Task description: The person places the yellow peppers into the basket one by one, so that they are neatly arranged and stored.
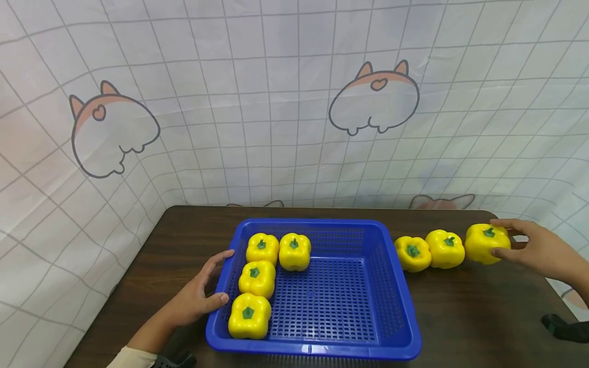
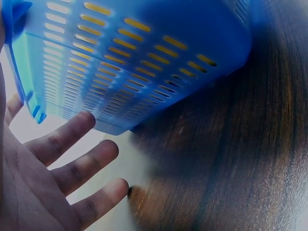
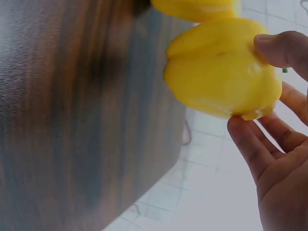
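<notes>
A blue plastic basket (image 1: 310, 349) stands on the table, with several yellow bell peppers (image 1: 250, 316) along its left side and back left corner. My left hand (image 1: 198, 296) rests at the basket's left rim, thumb and a fingertip touching it. In the left wrist view, three fairly straight fingers (image 2: 105, 196) spread beside the slotted wall. Right of the basket, three yellow bell peppers form a row. The rightmost bell pepper (image 1: 483, 245) is held by my right hand (image 1: 538, 250), thumb on one side and fingers on the other, as the right wrist view also shows.
On the dark wooden table (image 1: 460, 317), two other bell peppers (image 1: 444, 249) sit between the basket and my right hand. A black strap (image 1: 565, 328) shows at the right edge. Behind the table hangs a white checked cloth (image 1: 276, 153) with cartoon prints.
</notes>
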Demonstrator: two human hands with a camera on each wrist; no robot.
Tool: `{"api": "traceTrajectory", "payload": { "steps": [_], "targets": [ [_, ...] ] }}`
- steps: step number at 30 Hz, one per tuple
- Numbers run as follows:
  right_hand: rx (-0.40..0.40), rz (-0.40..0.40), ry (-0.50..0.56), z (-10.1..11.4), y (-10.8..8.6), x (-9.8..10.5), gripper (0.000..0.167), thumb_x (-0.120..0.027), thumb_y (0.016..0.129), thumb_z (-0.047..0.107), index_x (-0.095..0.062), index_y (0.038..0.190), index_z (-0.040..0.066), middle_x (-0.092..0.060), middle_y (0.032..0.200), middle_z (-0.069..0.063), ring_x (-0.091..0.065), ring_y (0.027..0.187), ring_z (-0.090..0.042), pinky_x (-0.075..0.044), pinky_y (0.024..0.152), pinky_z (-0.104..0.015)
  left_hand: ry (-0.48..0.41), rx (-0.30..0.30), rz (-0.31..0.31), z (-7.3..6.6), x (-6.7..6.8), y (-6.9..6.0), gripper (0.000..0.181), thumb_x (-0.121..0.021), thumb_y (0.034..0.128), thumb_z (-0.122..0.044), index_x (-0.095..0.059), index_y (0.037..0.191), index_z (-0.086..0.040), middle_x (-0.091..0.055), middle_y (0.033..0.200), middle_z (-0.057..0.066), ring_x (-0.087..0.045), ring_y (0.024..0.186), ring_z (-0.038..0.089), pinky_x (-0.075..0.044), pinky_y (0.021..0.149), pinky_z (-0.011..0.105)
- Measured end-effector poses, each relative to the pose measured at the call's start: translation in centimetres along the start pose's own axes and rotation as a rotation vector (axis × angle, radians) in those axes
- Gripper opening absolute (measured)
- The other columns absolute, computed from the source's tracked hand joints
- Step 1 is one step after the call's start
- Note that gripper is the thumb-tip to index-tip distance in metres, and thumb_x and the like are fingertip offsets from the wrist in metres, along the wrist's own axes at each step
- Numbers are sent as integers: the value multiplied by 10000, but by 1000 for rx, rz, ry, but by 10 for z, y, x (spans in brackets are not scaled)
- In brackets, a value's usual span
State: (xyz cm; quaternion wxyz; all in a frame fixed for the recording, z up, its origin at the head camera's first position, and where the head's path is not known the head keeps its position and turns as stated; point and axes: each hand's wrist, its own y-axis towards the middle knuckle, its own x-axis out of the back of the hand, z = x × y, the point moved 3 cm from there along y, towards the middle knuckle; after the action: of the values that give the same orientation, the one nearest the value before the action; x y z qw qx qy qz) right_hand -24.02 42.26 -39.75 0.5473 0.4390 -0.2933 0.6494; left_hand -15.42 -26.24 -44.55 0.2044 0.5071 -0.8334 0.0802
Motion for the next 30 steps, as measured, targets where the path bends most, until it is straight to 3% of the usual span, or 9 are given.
{"api": "traceTrajectory", "payload": {
  "steps": [10, 12, 14, 15, 17, 19, 22, 30],
  "targets": [
    [31, -61, -9, 17, 4, 20, 676, -816, 895, 173, -480, 1369, -170, -495, 1276, -385, -525, 1048, -534, -578, 739, -498, 7, -8, -4, 0, 1, 1, 803, -647, 946, -199, -191, 1604, -262, -428, 1449, 315, -545, 1223, 451, -590, 858, 402],
    [47, -71, -13, 21, 6, 24, 678, -823, 887, 172, -485, 1368, -166, -495, 1284, -380, -516, 1052, -521, -593, 748, -385, 9, -6, -4, 0, 1, 0, 801, -646, 947, -202, -191, 1604, -260, -427, 1451, 317, -544, 1227, 453, -588, 862, 403],
    [60, -82, -17, 25, 7, 28, 685, -828, 883, 182, -490, 1375, -153, -493, 1300, -370, -513, 1063, -517, -590, 743, -352, 11, -5, -5, -1, 1, 0, 800, -647, 947, -203, -192, 1604, -258, -428, 1452, 316, -542, 1230, 454, -585, 868, 399],
    [65, -83, -14, 28, 8, 29, 689, -827, 885, 192, -490, 1383, -143, -490, 1312, -364, -509, 1074, -517, -579, 735, -268, 13, -4, -6, -1, 1, 0, 800, -647, 947, -203, -193, 1604, -257, -428, 1453, 315, -541, 1232, 453, -583, 871, 398],
    [65, -84, -17, 35, 10, 33, 697, -823, 890, 200, -482, 1398, -133, -481, 1330, -360, -507, 1088, -527, -582, 736, -274, 16, -3, -7, -1, 1, 0, 800, -646, 946, -203, -194, 1603, -257, -428, 1455, 315, -539, 1235, 451, -580, 876, 395],
    [63, -79, -18, 43, 11, 36, 705, -815, 899, 204, -468, 1413, -131, -457, 1352, -373, -504, 1092, -553, -590, 758, -441, 17, 1, -5, -1, 1, 0, 799, -645, 948, -206, -193, 1604, -257, -427, 1457, 314, -540, 1235, 449, -580, 877, 395],
    [62, -80, -26, 57, 12, 40, 702, -816, 897, 184, -463, 1422, -121, -443, 1374, -377, -526, 1080, -580, -565, 758, -554, 10, 11, 2, -2, 1, 0, 800, -645, 949, -210, -189, 1605, -257, -420, 1460, 320, -538, 1237, 451, -585, 869, 400],
    [107, -65, 15, 84, 16, 44, 705, -825, 891, 222, -488, 1452, -41, -463, 1414, -320, -592, 1060, -567, -602, 710, -408, -5, 30, 11, -2, 2, 0, 805, -650, 953, -209, -187, 1609, -264, -412, 1465, 322, -537, 1238, 450, -591, 853, 397]
  ]
}}
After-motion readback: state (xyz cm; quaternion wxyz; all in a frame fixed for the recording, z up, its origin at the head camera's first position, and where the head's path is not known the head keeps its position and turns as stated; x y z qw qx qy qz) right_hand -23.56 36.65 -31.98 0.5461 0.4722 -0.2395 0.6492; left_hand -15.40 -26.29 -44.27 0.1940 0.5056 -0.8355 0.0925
